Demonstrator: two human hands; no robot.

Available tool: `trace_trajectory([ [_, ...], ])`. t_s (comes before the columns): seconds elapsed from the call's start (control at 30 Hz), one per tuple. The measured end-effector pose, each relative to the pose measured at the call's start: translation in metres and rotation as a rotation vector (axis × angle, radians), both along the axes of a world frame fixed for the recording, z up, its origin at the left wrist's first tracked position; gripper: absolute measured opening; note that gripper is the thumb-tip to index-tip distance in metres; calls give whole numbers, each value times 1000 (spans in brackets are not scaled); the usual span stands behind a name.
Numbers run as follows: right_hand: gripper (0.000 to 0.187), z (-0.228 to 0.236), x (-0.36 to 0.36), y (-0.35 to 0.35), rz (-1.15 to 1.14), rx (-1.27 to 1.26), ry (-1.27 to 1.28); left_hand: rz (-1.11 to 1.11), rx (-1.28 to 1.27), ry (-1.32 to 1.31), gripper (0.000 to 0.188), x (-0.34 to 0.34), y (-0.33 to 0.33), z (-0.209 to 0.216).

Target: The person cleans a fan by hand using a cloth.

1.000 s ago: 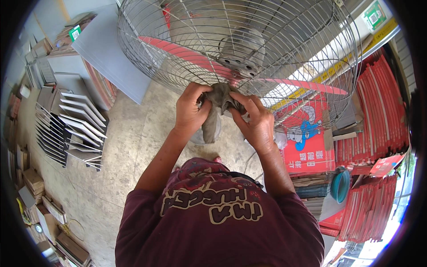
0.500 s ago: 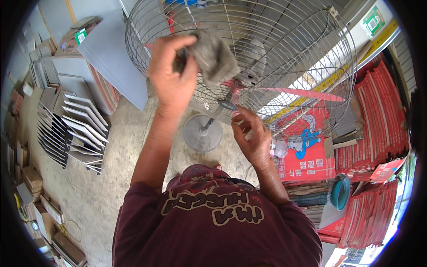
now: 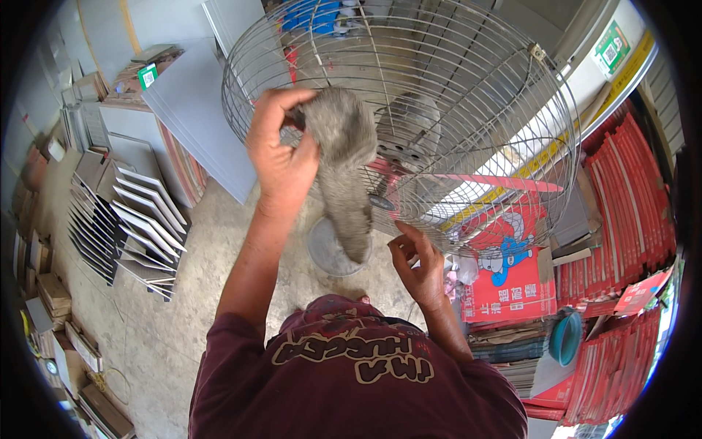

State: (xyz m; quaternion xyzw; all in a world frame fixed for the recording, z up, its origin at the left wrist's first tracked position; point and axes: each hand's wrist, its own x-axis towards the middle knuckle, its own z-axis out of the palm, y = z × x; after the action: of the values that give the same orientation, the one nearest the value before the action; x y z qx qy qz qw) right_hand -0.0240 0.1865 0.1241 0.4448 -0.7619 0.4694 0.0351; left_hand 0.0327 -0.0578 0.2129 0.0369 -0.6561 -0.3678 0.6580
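A standing fan with a round wire guard (image 3: 497, 95) and red blades (image 3: 504, 180) fills the upper middle. My left hand (image 3: 281, 157) pinches a dirty grey cloth (image 3: 340, 132) between thumb and fingers in front of the guard. The cloth's loose end hangs down, blurred by motion, over part of the guard's hub and the round base (image 3: 322, 249). My right hand (image 3: 423, 274) is curled at the guard's lower edge, its fingertips on the wires just below the dark centre badge (image 3: 380, 202).
Left of the fan stand a rack of tile samples (image 3: 150, 212) and a leaning grey panel (image 3: 197, 110). To the right are stacked red cartons (image 3: 621, 205), a red printed box (image 3: 512, 293) and a teal basin (image 3: 565, 338). Boxes (image 3: 55, 294) line the far left.
The cloth has gone from a bunched lump to hanging down in a long strip under my left hand. The whole view has shifted slightly; my right hand stays by the guard.
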Motion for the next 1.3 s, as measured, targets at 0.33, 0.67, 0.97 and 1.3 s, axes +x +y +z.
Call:
trace_trajectory([
  [0.33, 41, -7, 2, 9, -42, 17, -52, 124, -265, -8, 29, -6, -23, 83],
  [0.67, 40, -18, 0, 11, -47, 6, -86, -22, 153, 197, 28, 3, -99, 31],
  [0.97, 41, -20, 5, 8, -19, 60, -104, 174, 323, 176, 28, 12, -114, -46],
  [1.3, 40, -21, 11, 1, 9, 88, -102, 89, 427, 120, 28, 0, -85, -102],
])
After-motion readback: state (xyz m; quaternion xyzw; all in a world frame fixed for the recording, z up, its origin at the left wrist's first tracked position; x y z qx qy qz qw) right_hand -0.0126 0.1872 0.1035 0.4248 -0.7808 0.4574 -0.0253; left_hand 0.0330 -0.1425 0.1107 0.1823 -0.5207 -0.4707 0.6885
